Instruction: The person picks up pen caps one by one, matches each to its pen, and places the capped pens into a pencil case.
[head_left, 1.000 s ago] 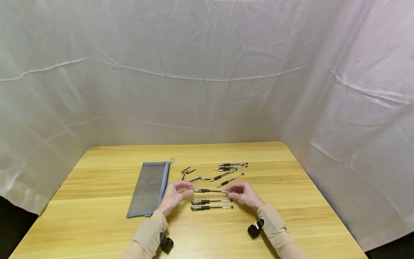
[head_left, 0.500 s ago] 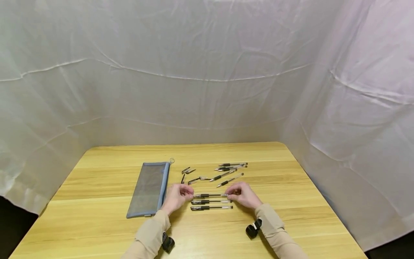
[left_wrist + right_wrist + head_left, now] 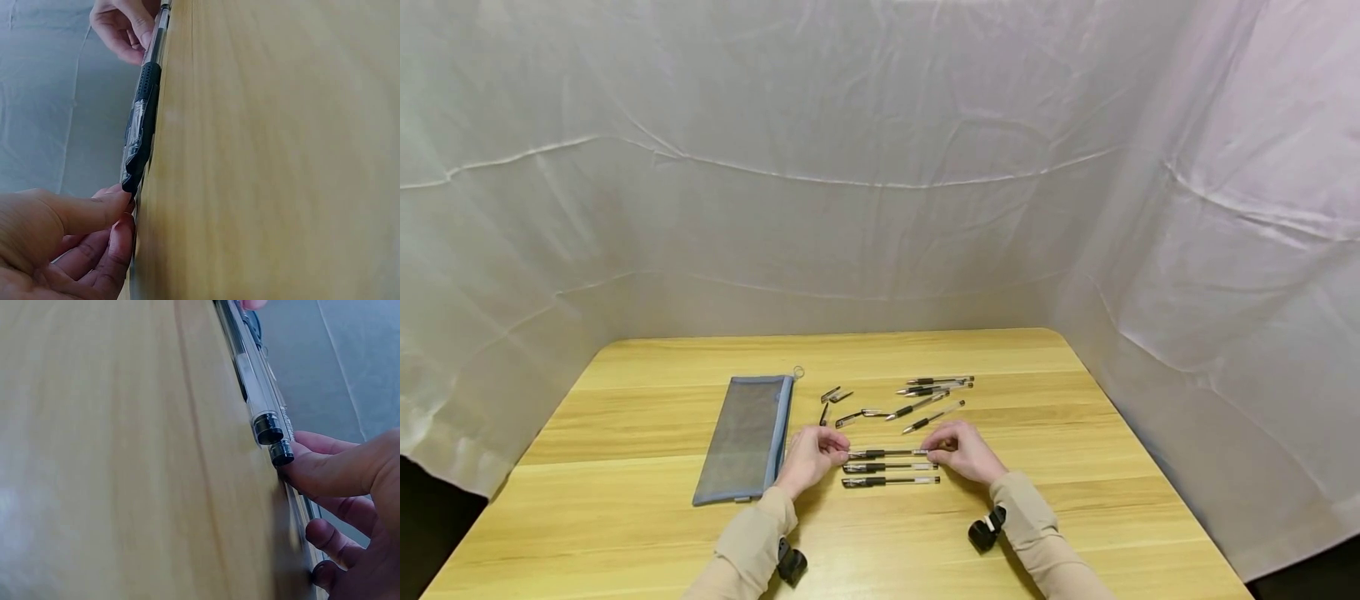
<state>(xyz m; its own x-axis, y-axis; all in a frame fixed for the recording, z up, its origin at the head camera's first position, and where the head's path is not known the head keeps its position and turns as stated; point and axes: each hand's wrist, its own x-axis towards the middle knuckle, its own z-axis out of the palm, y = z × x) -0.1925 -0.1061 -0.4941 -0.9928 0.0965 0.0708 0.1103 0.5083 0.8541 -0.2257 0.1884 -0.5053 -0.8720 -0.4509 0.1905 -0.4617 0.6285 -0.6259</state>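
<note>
A capped black gel pen (image 3: 887,453) lies crosswise at the back of a short row, parallel to two other capped gel pens (image 3: 889,481) nearer the front. My left hand (image 3: 808,458) pinches its cap end between thumb and fingers. At the clear barrel's other end, my right hand (image 3: 964,452) grips it with thumb and fingertips. In the left wrist view, the left thumb (image 3: 94,212) is by the cap tips, low at the table surface. In the right wrist view, black end plugs (image 3: 269,429) of the front pens partly hide the held pen.
Several uncapped pens (image 3: 927,407) lie loose behind the right hand. Several loose pen caps (image 3: 848,420) are scattered behind the left hand. A blue-edged mesh zip pouch (image 3: 741,442) lies flat to the left. Pale curtains (image 3: 865,233) enclose the table's back and sides.
Both hands have brought the held pen towards the front and down, beside the two capped pens. Over the last half second hands and pen have stayed almost still.
</note>
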